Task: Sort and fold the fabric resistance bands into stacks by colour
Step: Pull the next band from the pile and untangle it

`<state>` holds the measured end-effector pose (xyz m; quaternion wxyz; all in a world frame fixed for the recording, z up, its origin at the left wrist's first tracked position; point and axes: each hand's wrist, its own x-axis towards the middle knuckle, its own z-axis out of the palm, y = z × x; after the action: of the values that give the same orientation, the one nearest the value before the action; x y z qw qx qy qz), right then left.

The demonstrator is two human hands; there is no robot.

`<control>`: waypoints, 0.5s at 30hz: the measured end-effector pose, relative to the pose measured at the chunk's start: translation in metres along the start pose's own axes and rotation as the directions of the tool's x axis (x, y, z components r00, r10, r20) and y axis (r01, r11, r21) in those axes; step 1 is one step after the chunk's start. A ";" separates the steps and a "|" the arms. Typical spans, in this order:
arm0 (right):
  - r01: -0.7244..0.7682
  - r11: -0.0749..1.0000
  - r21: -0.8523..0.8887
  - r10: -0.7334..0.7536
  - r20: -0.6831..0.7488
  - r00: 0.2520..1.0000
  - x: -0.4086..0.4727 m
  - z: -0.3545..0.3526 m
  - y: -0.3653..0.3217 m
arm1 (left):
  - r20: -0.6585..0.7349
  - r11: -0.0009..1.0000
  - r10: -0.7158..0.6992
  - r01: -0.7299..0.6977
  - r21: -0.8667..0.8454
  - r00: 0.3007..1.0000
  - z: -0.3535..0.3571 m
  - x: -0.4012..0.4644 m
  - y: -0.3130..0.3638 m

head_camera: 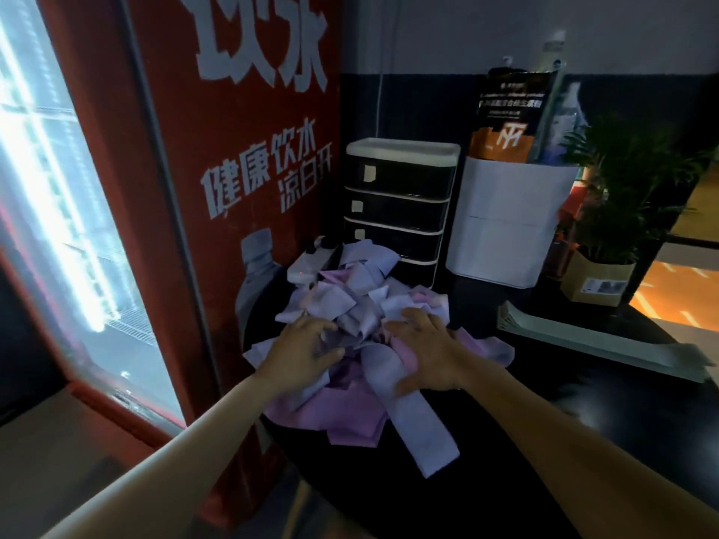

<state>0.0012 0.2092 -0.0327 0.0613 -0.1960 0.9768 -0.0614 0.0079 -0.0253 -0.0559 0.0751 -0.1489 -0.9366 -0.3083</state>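
A: What is the big red thing?
B: A smooth red fridge [233,188] with white letters, "健康饮水".

A: And the soft heap?
B: Floppy cloth bands [358,305], lilac and pink, piled on the dark worktop [505,441].

A: The hands?
B: The left hand [307,354] and right hand [428,348] press on the heap, fingers bent.

Both my hands in the tangle of bands

My left hand [301,350] and right hand [430,350] rest on a jumbled heap of lilac and pink fabric bands [362,305] on the dark surface [505,441], fingers [404,317] spread and bent into the cloth. One lilac band [422,429] trails toward me. Behind stand a drawer unit [398,204], a white bin [505,223] and a potted plant [618,188]; a red drinks cooler [241,169] stands to the left.
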 end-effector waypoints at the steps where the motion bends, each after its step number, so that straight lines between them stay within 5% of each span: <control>1: 0.004 1.000 -0.002 -0.004 -0.033 0.999 0.002 0.002 0.002 | 0.010 1.000 -0.006 0.006 -0.005 1.000 0.000 -0.002 -0.002; 5: 0.118 0.993 -0.014 -0.119 -0.163 0.979 0.012 -0.001 0.009 | 0.194 0.996 0.008 0.011 -0.094 0.981 0.002 -0.011 -0.011; 8: 0.054 0.991 0.122 -0.020 -0.264 0.964 0.012 -0.018 0.015 | 0.334 0.987 0.097 -0.134 0.091 0.938 0.010 -0.016 -0.024; 10: 0.086 0.984 0.159 -0.027 -0.341 0.940 0.015 -0.032 0.019 | 0.233 0.958 0.207 -0.245 0.146 0.950 0.019 -0.013 -0.027; 12: 0.117 0.982 0.151 -0.052 -0.379 0.924 0.018 -0.046 0.021 | 0.022 0.970 0.242 -0.241 -0.034 0.970 0.020 -0.009 -0.019; 15: 0.110 0.977 0.182 -0.015 -0.455 0.890 0.016 -0.071 0.024 | -0.189 0.924 0.093 -0.155 -0.350 0.978 0.000 0.004 0.001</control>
<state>-0.0330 0.2314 0.0319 -0.1494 -0.2005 0.9460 -0.2062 0.0046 -0.0239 -0.0543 0.1448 -0.1927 -0.8424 -0.4819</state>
